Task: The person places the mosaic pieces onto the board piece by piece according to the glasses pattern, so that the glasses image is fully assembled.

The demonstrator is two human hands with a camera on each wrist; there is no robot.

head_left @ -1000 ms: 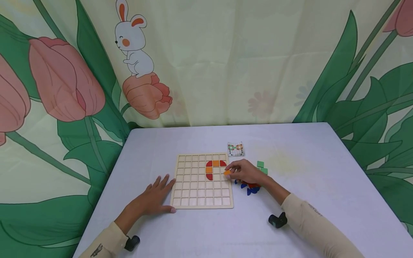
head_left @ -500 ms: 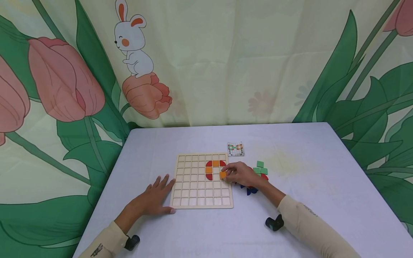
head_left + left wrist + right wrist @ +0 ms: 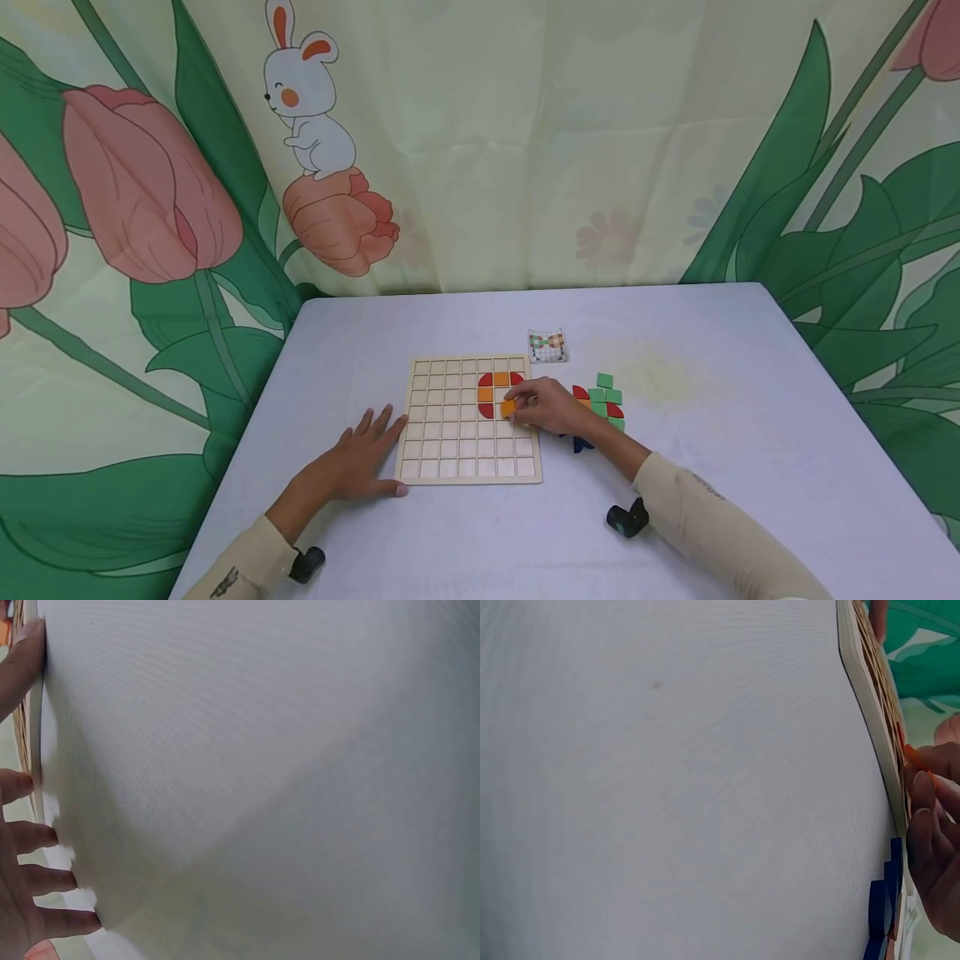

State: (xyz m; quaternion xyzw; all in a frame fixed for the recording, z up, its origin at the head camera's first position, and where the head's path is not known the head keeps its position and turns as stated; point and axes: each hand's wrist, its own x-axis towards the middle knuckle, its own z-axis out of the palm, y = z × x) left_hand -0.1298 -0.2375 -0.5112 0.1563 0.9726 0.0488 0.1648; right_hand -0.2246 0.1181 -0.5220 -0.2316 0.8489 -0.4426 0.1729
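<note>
A square wooden grid board (image 3: pixel 468 450) lies on the table. My right hand (image 3: pixel 551 406) pinches an orange square tile (image 3: pixel 508 408) over the board's right half, just right of a red quarter-round tile (image 3: pixel 486 411). Above that red tile sits an orange tile (image 3: pixel 485 394), and a further orange tile (image 3: pixel 501 379) lies in the row behind, between red rounded pieces. My left hand (image 3: pixel 360 458) is spread flat, fingertips and thumb at the board's left edge. In the right wrist view the orange tile (image 3: pixel 915 757) shows between thumb and fingers.
Right of the board lies a heap of loose pieces: green squares (image 3: pixel 605 395), red rounded ones (image 3: pixel 614 411) and blue ones (image 3: pixel 582 445), partly hidden by the right forearm. A small printed pattern card (image 3: pixel 548 346) lies behind the board's far right corner.
My right hand has moved left over the board with the orange tile, from the right edge column to beside the red tile. My left hand has stayed put.
</note>
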